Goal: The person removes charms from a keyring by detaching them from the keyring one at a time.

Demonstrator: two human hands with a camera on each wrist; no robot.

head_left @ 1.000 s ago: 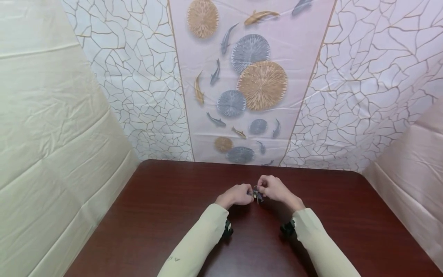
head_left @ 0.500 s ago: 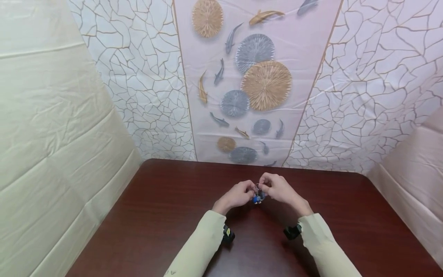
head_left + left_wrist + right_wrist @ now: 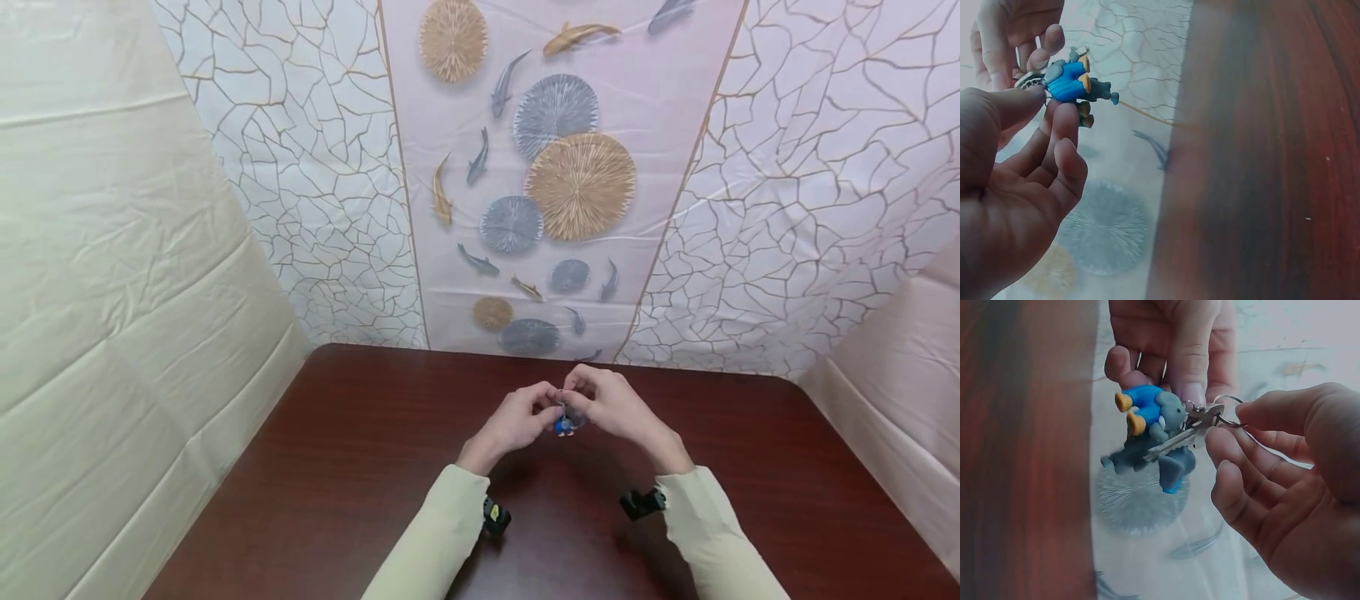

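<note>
Both hands, the left hand [image 3: 517, 421] and the right hand [image 3: 611, 407], are pinching a light keychain [image 3: 1160, 428] above the table [image 3: 337, 467], at twelve o'clock from the person; its stiff metal ring [image 3: 1230, 412] seems the safest grip.

key [image 3: 1175, 442] part hidden by figures [image 3: 1150, 412]

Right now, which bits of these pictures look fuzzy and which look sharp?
Right wrist view: small blue-and-grey elephant charm and silver key sharp, dark red wooden table smeared. Left wrist view: table and left hand soft. Head view: evenly lit, walls bulge.
</note>
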